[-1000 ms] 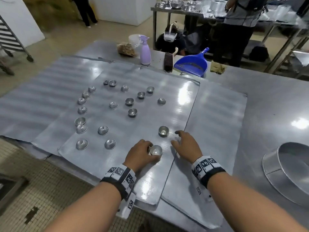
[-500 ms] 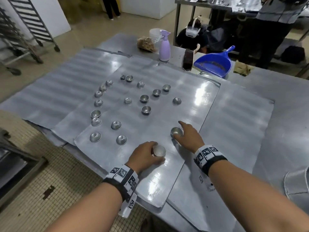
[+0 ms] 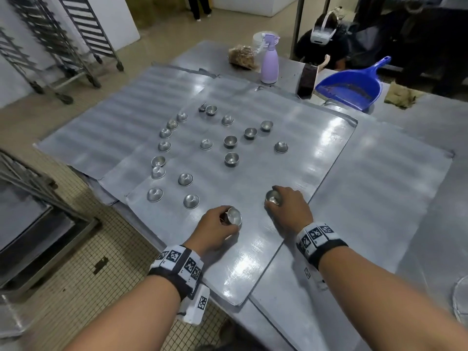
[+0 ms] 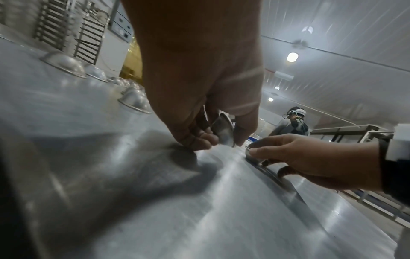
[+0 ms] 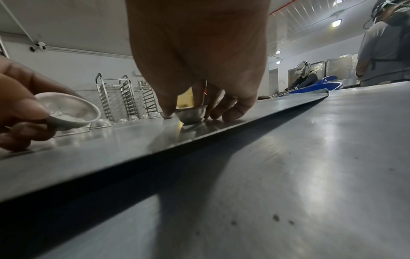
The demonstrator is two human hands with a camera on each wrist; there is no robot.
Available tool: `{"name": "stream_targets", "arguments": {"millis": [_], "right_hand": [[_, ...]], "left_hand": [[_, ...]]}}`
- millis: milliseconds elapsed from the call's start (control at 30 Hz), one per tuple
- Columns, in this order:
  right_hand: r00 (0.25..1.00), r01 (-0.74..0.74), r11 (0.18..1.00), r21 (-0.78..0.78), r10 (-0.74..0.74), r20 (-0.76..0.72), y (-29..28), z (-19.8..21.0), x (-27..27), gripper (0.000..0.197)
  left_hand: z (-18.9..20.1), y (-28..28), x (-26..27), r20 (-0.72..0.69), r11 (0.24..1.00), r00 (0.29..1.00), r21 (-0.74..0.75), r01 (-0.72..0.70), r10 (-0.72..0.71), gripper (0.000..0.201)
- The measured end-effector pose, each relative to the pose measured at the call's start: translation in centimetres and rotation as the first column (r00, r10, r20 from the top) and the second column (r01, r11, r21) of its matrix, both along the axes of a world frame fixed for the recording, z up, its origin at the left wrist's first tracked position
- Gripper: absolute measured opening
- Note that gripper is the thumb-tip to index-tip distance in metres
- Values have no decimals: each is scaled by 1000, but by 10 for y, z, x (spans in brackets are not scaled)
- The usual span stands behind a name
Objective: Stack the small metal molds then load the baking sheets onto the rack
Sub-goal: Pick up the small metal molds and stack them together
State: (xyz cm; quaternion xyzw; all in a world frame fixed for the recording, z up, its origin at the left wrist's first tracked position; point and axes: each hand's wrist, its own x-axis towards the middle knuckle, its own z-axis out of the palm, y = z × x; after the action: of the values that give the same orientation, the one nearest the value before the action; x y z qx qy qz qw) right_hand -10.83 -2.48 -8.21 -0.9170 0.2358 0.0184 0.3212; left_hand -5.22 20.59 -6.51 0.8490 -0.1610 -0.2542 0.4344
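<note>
Closing round the second mold (image 3: 273,197), the right hand (image 3: 291,207) now has it between thumb and fingers, where half a second ago it only reached for the rim; the right wrist view shows that mold (image 5: 191,114) upright with its base on the top baking sheet (image 3: 253,259), fingertips (image 5: 166,113) planted on both sides of it. The left hand (image 3: 215,228) has tipped its own mold (image 3: 234,216) up off the sheet, mouth turned toward the right, pinched between thumb and curled fingers. So both hands are loaded and, as I judge it, the first nesting of one cup into the other is next. The two held molds sit near each other at the near edge of the sheet, each inside its hand's grip, while the remaining molds (image 3: 231,158) lie scattered farther back on the desk (image 3: 417,127), some upright, some mouth down, none stacked yet
</note>
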Motion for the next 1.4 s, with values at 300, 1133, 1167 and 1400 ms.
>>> {"name": "stream_targets", "arguments": {"millis": [300,1133,1167,1400], "right_hand": [[997,-65,996,53,63,40,30,6,-7,57],[958,-279,862,424,216,191,220,54,113,42],[968,-220,893,392,149,204,221,54,115,37],[990,-122,991,-51,118,-73,207,24,127,57]], "left_hand": [[9,35,-4,-181,986,979,-124,-114,90,25],[18,201,137,-513,892,833,-448,-55,-206,50],[18,206,142,-519,895,830,-443,-55,-206,49],[11,223,164,-506,894,830,-448,-20,-235,48]]}}
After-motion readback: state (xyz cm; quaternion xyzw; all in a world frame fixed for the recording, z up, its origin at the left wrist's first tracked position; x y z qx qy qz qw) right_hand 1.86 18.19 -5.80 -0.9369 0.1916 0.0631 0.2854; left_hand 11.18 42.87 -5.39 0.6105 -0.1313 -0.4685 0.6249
